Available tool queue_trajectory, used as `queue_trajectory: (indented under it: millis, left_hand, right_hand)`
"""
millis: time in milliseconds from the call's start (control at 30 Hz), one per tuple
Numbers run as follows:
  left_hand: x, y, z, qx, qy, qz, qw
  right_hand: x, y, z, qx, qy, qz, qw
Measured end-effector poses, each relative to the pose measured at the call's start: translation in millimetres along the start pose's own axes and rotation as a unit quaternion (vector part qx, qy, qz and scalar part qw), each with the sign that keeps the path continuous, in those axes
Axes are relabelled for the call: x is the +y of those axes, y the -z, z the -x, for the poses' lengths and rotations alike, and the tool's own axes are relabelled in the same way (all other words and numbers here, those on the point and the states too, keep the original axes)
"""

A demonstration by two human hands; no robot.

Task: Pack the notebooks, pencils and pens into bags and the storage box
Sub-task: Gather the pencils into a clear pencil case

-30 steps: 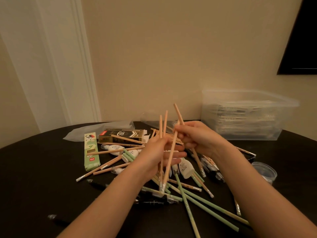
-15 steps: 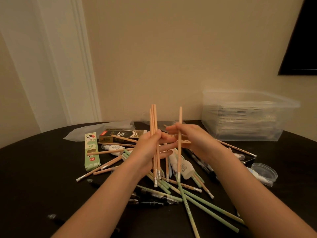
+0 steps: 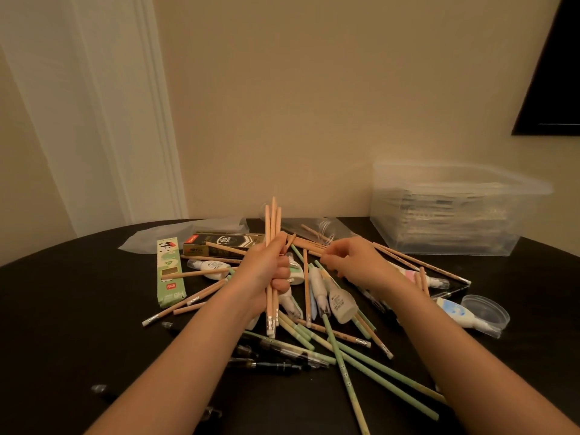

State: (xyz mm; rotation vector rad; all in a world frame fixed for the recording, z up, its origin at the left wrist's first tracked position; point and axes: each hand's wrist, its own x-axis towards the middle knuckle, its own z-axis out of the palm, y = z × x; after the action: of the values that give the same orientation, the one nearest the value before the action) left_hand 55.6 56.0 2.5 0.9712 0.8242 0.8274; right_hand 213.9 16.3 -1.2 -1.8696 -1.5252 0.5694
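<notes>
We grip a bundle of tan wooden pencils (image 3: pixel 272 224) in our left hand (image 3: pixel 266 271); our right hand's (image 3: pixel 354 265) grasp is unclear. Most loose pale-green pencils (image 3: pixel 354 400) and pens lie unpacked near the clear plastic storage box (image 3: pixel 445 215).

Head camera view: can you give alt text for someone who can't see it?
A person's left hand grips an upright bundle of wooden pencils over a dark table strewn with loose pencils, pens and small bottles, while the right hand reaches into them. A clear storage box stands at the back right.
</notes>
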Motion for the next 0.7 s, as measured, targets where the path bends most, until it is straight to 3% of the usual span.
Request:
queue_trajectory:
  millis: [233,433,567,700]
  left_hand:
    - [3.1,11.2,-6.6,0.024,0.015,0.025,0.999]
    - [4.3,10.2,-6.0,0.026,0.03,0.032,0.999]
    - [4.3,8.9,-4.6,0.019,0.039,0.037,0.998]
    - [1.2,7.7,-4.0,0.017,0.039,0.045,0.998]
  right_hand:
    - [-14.4,-30.7,4.3,-0.06,0.027,0.237,0.969]
    - [-21.1,-39.5,13.8,-0.021,0.017,0.405,0.914]
    - [-20.7,-32.2,11.8,-0.059,-0.014,0.401,0.914]
    - [-14.6,-14.3,1.7,-0.053,-0.019,0.249,0.967]
